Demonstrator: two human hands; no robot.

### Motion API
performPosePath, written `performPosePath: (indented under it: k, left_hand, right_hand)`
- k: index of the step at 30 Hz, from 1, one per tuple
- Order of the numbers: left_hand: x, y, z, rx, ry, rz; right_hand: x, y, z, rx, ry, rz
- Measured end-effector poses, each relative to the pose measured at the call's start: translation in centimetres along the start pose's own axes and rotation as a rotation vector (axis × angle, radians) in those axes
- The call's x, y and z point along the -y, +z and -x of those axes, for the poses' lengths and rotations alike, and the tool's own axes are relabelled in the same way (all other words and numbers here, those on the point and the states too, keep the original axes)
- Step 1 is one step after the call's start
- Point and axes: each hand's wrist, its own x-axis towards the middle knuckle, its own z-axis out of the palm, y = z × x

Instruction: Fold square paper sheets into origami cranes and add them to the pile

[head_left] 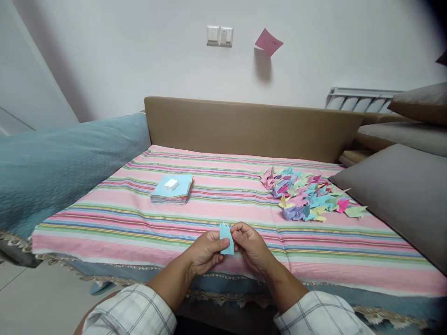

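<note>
left hand is at the lower middle of the frame, thumb pressed on top, pinching a small light-blue piece of folded paper with a pointy upper end. right hand is curled right at the paper's right edge, thumb and fingertips close together, can't tell if they're actually gripping it. it's all over a pink striped fabric cover. left of centre there's a squarish stack of coloured paper sheets with a small white block on top, and right of centre a heap of multicoloured folded paper pieces
</note>
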Motion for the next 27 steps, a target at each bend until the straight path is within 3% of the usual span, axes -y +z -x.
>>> performPosePath:
  k: [13,27]
  left_hand:
    - [0.41,-0.48,0.13,0.006,-0.042,-0.033]
    - [0.17,-0.28,0.30,0.008,-0.061,-0.103]
  right_hand:
    - [0.02,0.43,0.26,0.056,0.149,-0.172]
    - [0.24,0.56,0.40,0.063,0.178,-0.190]
